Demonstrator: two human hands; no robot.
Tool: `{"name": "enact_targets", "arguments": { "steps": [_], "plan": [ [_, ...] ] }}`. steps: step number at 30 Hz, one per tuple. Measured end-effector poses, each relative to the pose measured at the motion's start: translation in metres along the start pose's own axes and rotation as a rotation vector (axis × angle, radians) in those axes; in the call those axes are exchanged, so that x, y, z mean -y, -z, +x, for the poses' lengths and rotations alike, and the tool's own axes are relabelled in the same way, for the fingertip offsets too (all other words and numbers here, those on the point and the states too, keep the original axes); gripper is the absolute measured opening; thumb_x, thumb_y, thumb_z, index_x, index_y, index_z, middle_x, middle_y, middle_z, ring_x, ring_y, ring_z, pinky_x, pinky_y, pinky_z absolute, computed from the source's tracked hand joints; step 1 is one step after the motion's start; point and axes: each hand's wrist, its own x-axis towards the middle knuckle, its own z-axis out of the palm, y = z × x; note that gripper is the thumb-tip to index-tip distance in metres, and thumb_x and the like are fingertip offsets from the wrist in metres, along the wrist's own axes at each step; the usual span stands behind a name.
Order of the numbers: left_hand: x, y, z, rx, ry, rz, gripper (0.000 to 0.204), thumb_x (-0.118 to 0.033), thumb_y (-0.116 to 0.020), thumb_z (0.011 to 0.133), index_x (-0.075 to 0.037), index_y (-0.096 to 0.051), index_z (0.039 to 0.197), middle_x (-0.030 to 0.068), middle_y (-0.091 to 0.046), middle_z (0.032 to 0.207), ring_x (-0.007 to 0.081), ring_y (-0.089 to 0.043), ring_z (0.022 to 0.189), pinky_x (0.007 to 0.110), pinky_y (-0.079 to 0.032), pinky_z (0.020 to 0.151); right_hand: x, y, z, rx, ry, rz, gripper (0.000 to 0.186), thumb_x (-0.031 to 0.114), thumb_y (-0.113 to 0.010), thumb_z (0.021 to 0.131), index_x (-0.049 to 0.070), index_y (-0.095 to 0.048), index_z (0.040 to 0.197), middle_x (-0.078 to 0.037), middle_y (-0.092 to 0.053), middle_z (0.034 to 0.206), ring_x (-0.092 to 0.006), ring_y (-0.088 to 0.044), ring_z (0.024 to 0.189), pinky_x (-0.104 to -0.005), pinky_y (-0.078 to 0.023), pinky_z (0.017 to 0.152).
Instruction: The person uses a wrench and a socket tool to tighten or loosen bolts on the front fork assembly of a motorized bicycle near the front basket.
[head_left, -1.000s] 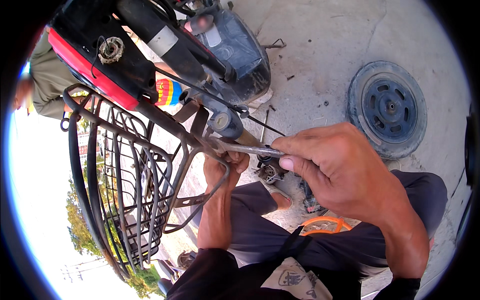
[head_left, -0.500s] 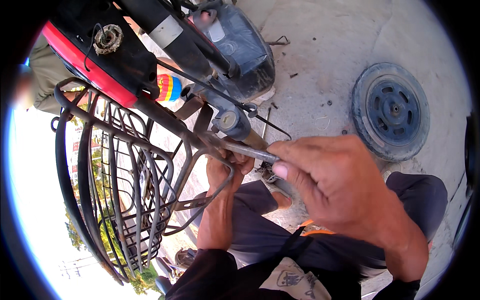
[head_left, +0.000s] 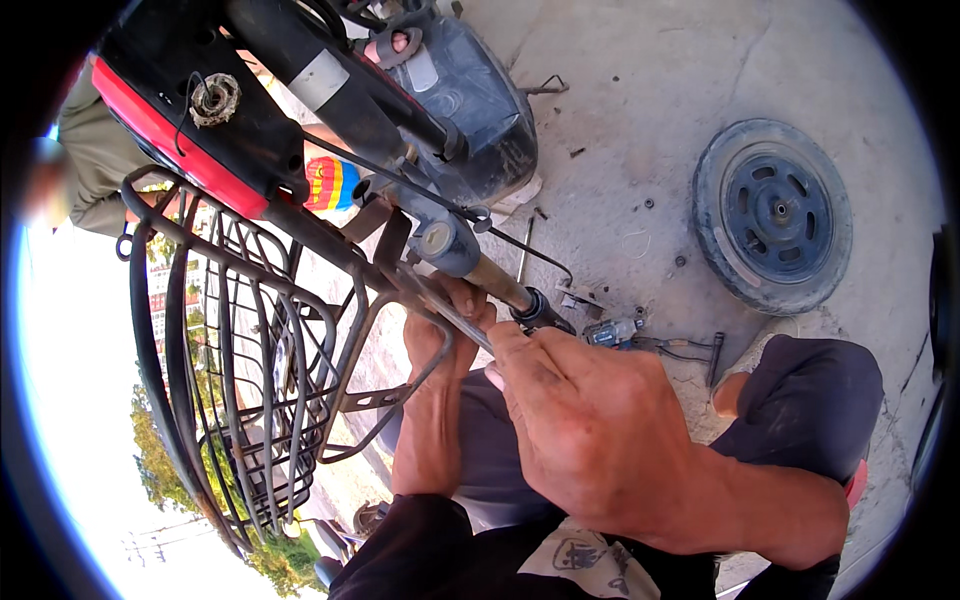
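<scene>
My right hand (head_left: 600, 430) is closed round the end of a long grey metal tool (head_left: 458, 318). The tool's far end meets the dark metal bracket (head_left: 392, 280) of a black wire basket (head_left: 265, 330); that end is partly hidden. Under the bracket, beside the fork tube (head_left: 497, 284), my left hand (head_left: 440, 335) has its fingers curled in. What they hold, if anything, is hidden behind the frame. The basket is fixed to the front of a scooter with a red and black body panel (head_left: 190, 140).
A detached wheel with tyre (head_left: 775, 215) lies on the concrete at the right. A blue tool (head_left: 612, 332) and small parts are on the ground near my knee (head_left: 810, 400). Another person in an olive sleeve (head_left: 105, 150) is beyond the scooter at the left.
My right hand has swung down and left toward my body, turning the tool's handle to a steeper slant. My left hand stays under the bracket. The blue tool has come into view.
</scene>
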Motion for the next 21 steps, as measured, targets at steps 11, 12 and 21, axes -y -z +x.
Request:
{"name": "enact_targets", "arguments": {
  "steps": [11,12,21],
  "plan": [
    [-0.012,-0.003,0.005,0.145,0.052,0.030,0.056,-0.055,-0.047,0.099,-0.003,-0.053,0.077,-0.0030,-0.032,0.063,0.0114,-0.034,0.060,0.026,-0.033,0.050,-0.009,0.060,0.020,0.057,-0.104,0.059,0.013,0.005,-0.062,0.090,-0.004,-0.067,0.097,-0.012,-0.061,0.067,-0.0185,-0.058,0.055,-0.0289,-0.043,0.054],
    [-0.011,-0.003,0.005,0.186,0.027,0.017,0.056,-0.055,-0.047,0.099,-0.003,-0.053,0.077,-0.0030,-0.032,0.063,0.0114,-0.034,0.060,0.026,-0.033,0.050,-0.008,0.062,0.019,0.074,-0.207,0.115,0.013,0.006,-0.062,0.092,-0.004,-0.067,0.097,-0.010,-0.061,0.066,-0.0150,-0.057,0.055,-0.0275,-0.042,0.053],
    [-0.013,-0.002,0.010,0.212,0.030,0.000,0.054,-0.051,-0.049,0.099,-0.003,-0.054,0.074,-0.0016,-0.034,0.059,0.0117,-0.035,0.057,0.027,-0.032,0.050,-0.011,0.059,-0.001,0.068,-0.486,0.533,0.022,0.014,-0.061,0.096,-0.005,-0.064,0.105,-0.004,-0.062,0.073,-0.0068,-0.050,0.063,-0.0233,-0.041,0.058]
  ]
}}
